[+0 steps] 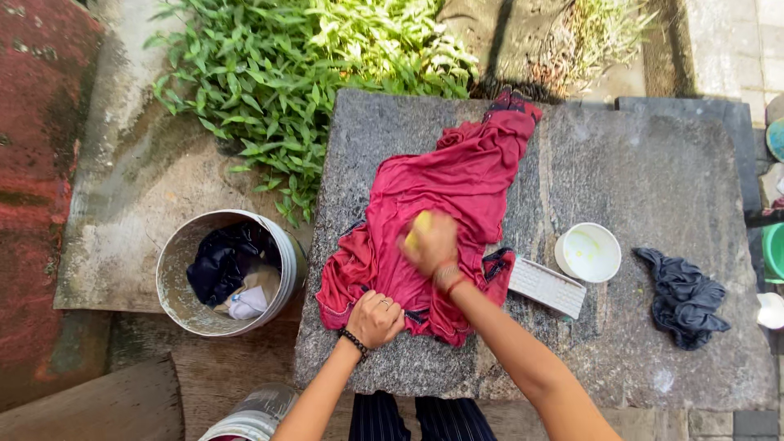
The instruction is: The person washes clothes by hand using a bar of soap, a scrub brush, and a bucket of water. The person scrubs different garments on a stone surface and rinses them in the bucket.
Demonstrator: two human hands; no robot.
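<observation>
- Right hand: closed around a small yellow bar of soap, pressed down on the middle of the cloth; blurred, so the exact finger hold cannot be told
- Left hand: fisted, bunching the near hem of the cloth at the near edge of the slab; dark bead bracelet at the wrist
- Red garment: spread lengthwise over the left half of the stone desk, dark trim at the far end and at the near corners; appears wet, so judged soft, limp, clinging and heavier than dry cloth; best taken by a gathered handful at a hem, as the left hand has it
- Soap: judged slick when wet, small enough to slip from a loose grip
- White scrubbing brush: lying flat just right of the garment, touching or nearly touching its edge
- White bowl: upright beside the brush; pale, yellowish contents, kind unclear
- Dark grey cloth: crumpled heap, well apart to the right on the slab
- Grey bucket: on the ground left of the slab; holds dark blue clothing and a pale item
- Second pail: near bottom edge, contents unseen
- Green plants: beyond the slab's far left corner
</observation>
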